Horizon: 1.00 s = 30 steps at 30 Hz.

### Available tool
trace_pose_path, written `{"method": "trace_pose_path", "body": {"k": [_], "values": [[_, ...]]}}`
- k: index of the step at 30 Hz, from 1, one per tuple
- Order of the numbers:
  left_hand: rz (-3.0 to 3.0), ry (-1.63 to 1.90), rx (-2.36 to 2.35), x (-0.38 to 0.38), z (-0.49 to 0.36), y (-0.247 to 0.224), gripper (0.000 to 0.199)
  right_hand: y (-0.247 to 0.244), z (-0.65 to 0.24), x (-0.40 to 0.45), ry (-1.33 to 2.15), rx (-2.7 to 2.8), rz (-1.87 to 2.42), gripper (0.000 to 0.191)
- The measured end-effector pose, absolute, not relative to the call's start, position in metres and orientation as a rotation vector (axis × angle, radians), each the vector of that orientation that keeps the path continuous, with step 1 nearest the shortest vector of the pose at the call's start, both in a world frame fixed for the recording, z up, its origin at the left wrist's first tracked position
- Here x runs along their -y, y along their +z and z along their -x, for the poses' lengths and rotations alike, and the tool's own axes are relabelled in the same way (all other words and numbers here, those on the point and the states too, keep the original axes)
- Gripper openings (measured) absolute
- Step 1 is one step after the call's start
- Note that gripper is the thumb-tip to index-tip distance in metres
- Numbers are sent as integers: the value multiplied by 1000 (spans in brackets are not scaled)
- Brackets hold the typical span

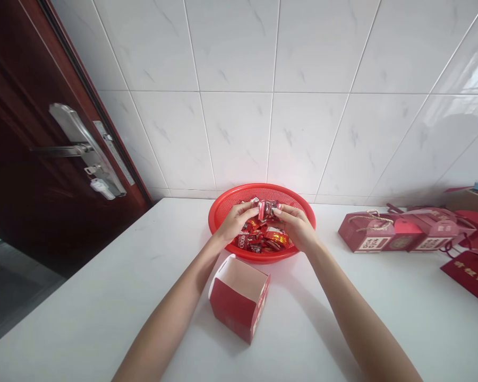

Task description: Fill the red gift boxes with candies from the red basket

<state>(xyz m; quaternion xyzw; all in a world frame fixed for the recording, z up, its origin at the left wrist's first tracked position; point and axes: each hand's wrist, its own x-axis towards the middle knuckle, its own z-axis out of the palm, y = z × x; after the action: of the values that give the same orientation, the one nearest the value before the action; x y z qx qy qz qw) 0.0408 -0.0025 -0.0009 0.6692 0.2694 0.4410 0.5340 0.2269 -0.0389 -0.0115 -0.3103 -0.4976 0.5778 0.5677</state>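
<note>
Over a red plastic basket, my left hand and my right hand meet at a small wrapped candy. The fingertips of each hand pinch one end of its dark, shiny wrapper. Beneath them, several red and gold wrapped candies lie in the basket. Between my forearms and just in front of the basket stands a red cardboard box with its top open. What I can see of its pale inside holds nothing.
Red gift boxes with rope handles stand in a row at the right, by the tiled wall. Farther right lies a dark red box with gold lettering. A dark wooden door with a metal handle stands at the white table's left.
</note>
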Motion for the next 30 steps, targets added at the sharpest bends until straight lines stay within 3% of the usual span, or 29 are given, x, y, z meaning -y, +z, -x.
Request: {"method": "trace_pose_path", "body": {"k": [30], "values": [[-1635,1138,-666,5,-40,1,45,-9,-226,41,1379,1136,740,35]]}}
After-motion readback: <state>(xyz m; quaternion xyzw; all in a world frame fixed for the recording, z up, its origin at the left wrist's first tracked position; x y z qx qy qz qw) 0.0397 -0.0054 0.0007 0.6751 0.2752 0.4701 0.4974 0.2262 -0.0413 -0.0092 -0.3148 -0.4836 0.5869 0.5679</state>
